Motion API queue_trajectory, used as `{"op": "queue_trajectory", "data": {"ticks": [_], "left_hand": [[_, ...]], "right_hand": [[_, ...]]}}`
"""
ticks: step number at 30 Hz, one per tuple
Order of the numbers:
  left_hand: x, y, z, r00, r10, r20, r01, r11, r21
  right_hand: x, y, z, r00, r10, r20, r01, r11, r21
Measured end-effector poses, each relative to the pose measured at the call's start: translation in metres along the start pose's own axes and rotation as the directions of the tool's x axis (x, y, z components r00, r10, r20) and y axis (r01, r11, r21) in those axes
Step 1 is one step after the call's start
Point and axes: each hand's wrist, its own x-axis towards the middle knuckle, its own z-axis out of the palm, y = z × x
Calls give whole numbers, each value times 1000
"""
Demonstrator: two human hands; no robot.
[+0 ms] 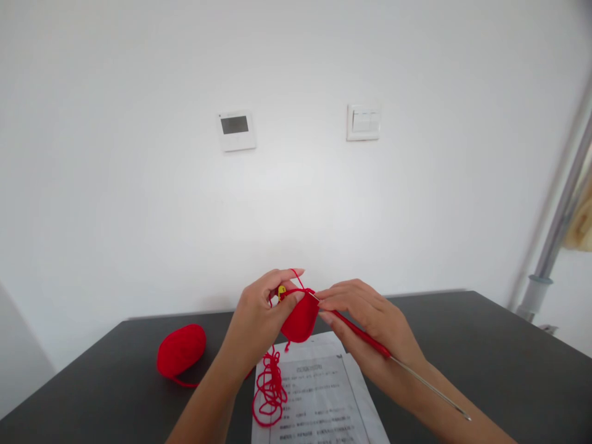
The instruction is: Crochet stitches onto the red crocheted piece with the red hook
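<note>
A small red crochet piece (300, 322) hangs from my left hand (264, 303), pinched near its top edge between thumb and fingers. Red yarn runs over the raised left index finger down to the piece. A yellow stitch marker (282, 291) shows beside the left fingers. In my right hand (370, 317) is a crochet hook with a red grip (363, 333) and a long metal shaft pointing back to the lower right. The hook's thin tip meets the piece's upper edge; whether it passes through a stitch cannot be made out.
A red yarn ball (181, 350) sits on the dark table (139, 376) at the left. Loose red yarn (271, 391) lies tangled on printed paper sheets (324, 401) below my hands. Behind the table stands a white wall with a control panel (237, 131) and a switch (363, 122).
</note>
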Motion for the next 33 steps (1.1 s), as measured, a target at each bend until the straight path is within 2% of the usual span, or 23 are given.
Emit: {"op": "queue_trajectory", "data": {"ticks": [7, 14, 21, 30, 33], "left_hand": [[5, -8, -3, 993, -55, 106, 66, 993, -95], [4, -11, -8, 971, -101, 218, 150, 964, -221], [4, -7, -10, 951, -120, 286, 217, 916, -338], [5, -7, -14, 940, -111, 324, 228, 908, -351], [6, -6, -16, 931, -124, 342, 251, 899, -358]], "right_hand": [[0, -3, -12, 968, 208, 138, -227, 964, 141], [-1, -4, -19, 914, 349, 207, -391, 894, 218], [-2, -3, -21, 877, 412, 247, -474, 829, 297], [-2, -3, -23, 852, 451, 268, -523, 768, 371], [-1, -2, -21, 836, 475, 275, -548, 705, 450]]}}
